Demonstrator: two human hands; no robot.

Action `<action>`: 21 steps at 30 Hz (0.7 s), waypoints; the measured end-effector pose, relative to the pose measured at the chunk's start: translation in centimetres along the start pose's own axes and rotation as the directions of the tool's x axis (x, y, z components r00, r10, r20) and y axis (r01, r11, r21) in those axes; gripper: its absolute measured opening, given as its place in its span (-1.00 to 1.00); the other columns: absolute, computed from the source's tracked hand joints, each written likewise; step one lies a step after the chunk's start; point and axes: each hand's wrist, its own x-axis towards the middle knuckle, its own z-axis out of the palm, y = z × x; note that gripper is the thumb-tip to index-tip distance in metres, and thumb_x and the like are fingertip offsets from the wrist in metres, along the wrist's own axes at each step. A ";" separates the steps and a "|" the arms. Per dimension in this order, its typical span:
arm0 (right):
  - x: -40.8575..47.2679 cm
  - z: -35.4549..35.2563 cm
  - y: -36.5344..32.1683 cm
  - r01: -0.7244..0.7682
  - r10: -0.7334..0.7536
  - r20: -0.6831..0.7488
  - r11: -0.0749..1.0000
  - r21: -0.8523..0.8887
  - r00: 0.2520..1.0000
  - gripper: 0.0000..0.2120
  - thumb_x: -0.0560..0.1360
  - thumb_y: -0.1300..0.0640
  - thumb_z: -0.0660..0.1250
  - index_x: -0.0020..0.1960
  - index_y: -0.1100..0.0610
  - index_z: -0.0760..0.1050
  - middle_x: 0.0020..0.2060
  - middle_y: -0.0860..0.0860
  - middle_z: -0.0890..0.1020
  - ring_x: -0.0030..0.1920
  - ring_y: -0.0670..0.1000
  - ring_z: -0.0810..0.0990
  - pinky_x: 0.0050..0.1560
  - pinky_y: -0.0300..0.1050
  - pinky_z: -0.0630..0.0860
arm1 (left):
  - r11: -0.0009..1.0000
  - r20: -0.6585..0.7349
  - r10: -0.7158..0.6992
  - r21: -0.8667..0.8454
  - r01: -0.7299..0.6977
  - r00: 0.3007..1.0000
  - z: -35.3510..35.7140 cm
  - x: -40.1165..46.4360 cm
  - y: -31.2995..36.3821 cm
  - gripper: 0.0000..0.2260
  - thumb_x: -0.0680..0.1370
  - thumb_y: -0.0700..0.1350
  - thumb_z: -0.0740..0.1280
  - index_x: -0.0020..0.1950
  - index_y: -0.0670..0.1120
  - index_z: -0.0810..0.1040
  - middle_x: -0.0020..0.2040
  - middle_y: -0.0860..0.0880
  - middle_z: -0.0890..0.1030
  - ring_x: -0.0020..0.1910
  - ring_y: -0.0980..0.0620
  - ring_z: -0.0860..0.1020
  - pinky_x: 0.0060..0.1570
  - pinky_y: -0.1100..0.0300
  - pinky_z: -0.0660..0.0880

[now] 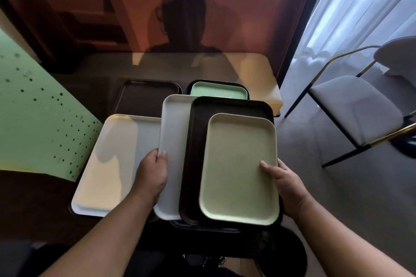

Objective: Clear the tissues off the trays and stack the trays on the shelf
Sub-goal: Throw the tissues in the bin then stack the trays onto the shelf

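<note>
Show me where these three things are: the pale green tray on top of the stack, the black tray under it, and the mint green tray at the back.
pale green tray (238, 168), head view, its flat middle
black tray (195, 159), head view, left inner floor
mint green tray (217, 91), head view, its floor

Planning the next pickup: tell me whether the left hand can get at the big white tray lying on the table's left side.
Probably yes, once freed. The left hand grips the held white tray right beside the big white tray, whose top is bare with nothing between them.
</note>
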 end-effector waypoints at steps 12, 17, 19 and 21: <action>0.6 3.4 -1.1 0.108 -0.105 0.045 0.992 -0.065 0.993 -0.75 0.69 0.25 0.19 0.32 0.18 0.52 0.07 0.21 0.73 -0.10 0.14 0.74 -0.09 0.05 0.72 | 0.760 0.632 -0.130 -0.432 0.486 0.764 0.6 1.4 4.3 -0.33 0.60 0.37 0.07 0.39 -0.11 0.56 0.30 -0.23 0.62 0.31 -0.22 0.57 0.39 -0.16 0.40; 1.4 2.8 -0.7 0.064 -0.064 -0.060 0.998 -0.010 0.996 -0.75 0.65 0.18 0.28 0.32 0.19 0.47 0.08 0.23 0.73 -0.04 0.21 0.73 -0.08 0.14 0.70 | 0.933 0.476 -0.129 -0.239 0.269 0.870 2.1 4.6 2.7 -0.02 0.19 0.50 0.48 0.46 -0.04 0.46 0.37 -0.06 0.60 0.33 -0.06 0.57 0.42 -0.09 0.38; 1.6 2.6 -0.7 0.033 -0.030 -0.074 0.999 0.033 0.997 -0.75 0.64 0.18 0.30 0.30 0.20 0.48 0.10 0.26 0.72 -0.02 0.24 0.72 -0.04 0.20 0.70 | 0.920 0.544 -0.118 -0.256 0.298 0.831 2.3 4.3 4.2 -0.22 0.37 0.46 0.38 0.38 -0.06 0.56 0.30 -0.09 0.65 0.27 -0.06 0.62 0.35 -0.04 0.45; 2.0 2.6 -0.8 0.036 -0.028 -0.108 0.997 0.069 0.994 -0.76 0.64 0.20 0.30 0.28 0.25 0.51 0.10 0.30 0.71 -0.05 0.26 0.72 -0.06 0.20 0.71 | 0.884 0.599 -0.144 -0.281 0.375 0.788 2.6 5.0 5.1 -0.44 0.59 0.32 0.18 0.20 -0.11 0.67 0.10 -0.16 0.73 0.06 -0.09 0.70 0.08 0.03 0.62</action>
